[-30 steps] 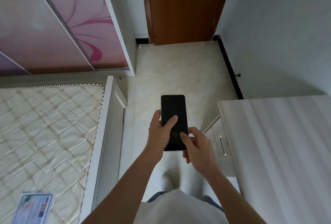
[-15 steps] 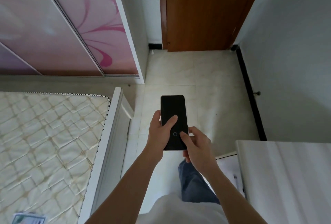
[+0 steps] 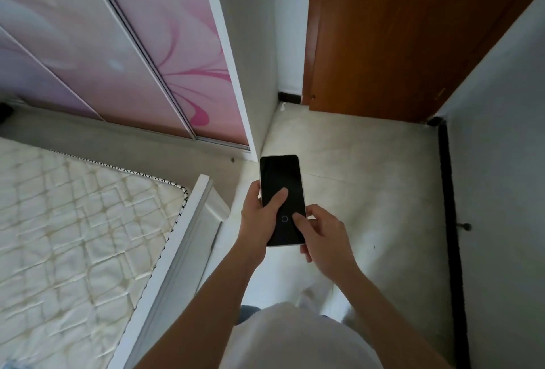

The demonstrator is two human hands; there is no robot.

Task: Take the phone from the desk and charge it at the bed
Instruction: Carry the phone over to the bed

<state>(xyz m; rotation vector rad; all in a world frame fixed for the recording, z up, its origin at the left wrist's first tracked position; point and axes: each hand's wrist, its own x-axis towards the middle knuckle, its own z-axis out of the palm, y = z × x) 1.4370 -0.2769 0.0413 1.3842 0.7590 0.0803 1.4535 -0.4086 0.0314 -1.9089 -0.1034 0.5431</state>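
Observation:
A black phone (image 3: 280, 180) with a dark screen and a pale rim is held upright in front of me over the floor. My left hand (image 3: 256, 221) grips its left edge, thumb lying across the glass. My right hand (image 3: 323, 236) holds the lower right corner, thumb on the screen beside a small circle icon. The bed (image 3: 73, 236), a bare quilted cream mattress in a white frame, lies to the left and below. No charger or cable shows in view.
A wardrobe with pink flowered sliding doors (image 3: 141, 44) stands beyond the bed. A brown wooden door (image 3: 398, 38) closes the far end of the pale tiled floor (image 3: 368, 177). A grey wall (image 3: 501, 191) with a black skirting runs along the right.
The view has moved forward and turned left: the white desk at the right has dropped out of sight, and the wardrobe and door are closer. Both hands keep the same hold on the phone.

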